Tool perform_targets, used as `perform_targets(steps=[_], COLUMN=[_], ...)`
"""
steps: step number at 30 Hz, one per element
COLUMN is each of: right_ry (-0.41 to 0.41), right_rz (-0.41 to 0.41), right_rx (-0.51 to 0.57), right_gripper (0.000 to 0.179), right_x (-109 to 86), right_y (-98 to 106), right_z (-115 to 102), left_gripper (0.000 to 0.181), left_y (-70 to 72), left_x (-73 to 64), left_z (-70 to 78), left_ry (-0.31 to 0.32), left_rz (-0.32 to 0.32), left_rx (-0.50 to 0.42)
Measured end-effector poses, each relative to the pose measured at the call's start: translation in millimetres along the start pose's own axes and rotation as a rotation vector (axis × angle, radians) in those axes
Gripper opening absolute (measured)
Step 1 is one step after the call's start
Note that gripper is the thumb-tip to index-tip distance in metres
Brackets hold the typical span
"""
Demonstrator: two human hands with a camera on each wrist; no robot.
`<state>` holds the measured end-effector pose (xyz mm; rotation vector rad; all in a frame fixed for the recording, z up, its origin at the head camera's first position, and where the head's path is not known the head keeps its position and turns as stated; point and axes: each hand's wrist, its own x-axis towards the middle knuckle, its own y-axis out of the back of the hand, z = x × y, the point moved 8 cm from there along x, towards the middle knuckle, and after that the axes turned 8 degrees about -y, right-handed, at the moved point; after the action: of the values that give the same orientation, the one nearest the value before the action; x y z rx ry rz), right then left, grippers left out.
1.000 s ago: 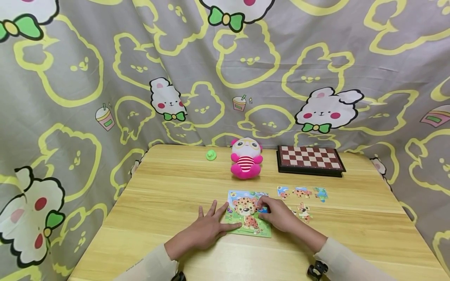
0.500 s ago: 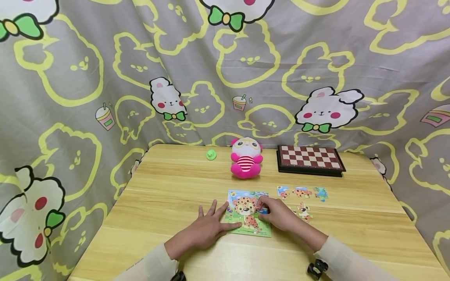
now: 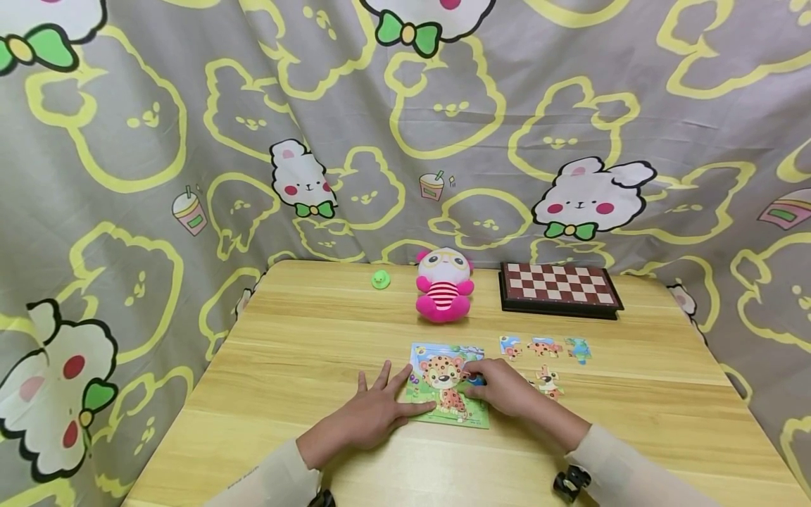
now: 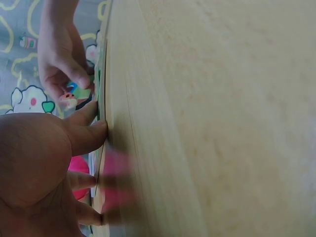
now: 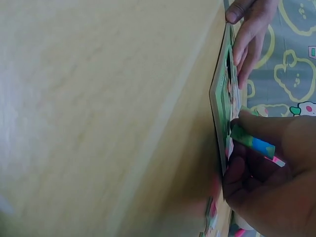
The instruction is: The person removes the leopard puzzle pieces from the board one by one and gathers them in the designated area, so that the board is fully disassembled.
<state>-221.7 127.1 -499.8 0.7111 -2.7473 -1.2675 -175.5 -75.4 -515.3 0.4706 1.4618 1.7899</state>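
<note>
Right hand (image 3: 503, 387) dips slightly nearer over puzzle board (image 3: 479, 422)

Its grip pinches a piece (image 5: 255, 141) at the board's right side; the left hand (image 3: 372, 415), fingers spread, rests on its left. At least four loose pieces (image 3: 547, 347) remain rightward on the tabletop (image 3: 285, 352); how many are fitted, I can't tell.

Left fingers (image 3: 398, 379) and right fingers (image 3: 479, 367) at opposite sides of a leopard puzzle (image 3: 445, 382)
</note>
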Motion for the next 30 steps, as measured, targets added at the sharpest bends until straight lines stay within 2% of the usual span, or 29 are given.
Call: perform_targets(steps=[12, 17, 24, 30], right_ry=[-0.005, -0.024, -0.045, -0.054], right_rz=[-0.037, -0.061, -0.011, 0.018], right_rx=[0.102, 0.135, 0.131, 0.173], right_gripper=[0.007, 0.019, 0.017, 0.021], right_x=[-2.2, -6.5, -15.5, -23.6], right_y=[16.0, 26.9, 44.1, 56.4], right_z=[11.6, 19.4, 32.3, 42.7], left_gripper=[0.043, 0.043, 0.043, 0.043], left_y=[-0.1, -0.1, 0.4, 0.4], left_x=[0.1, 0.2, 0.2, 0.0], left_z=[0.2, 0.6, 1.0, 1.3], left_ry=[0.001, -0.001, -0.001, 0.0], left_rz=[0.0, 0.003, 0.008, 0.012], left_rx=[0.001, 0.003, 0.0, -0.003])
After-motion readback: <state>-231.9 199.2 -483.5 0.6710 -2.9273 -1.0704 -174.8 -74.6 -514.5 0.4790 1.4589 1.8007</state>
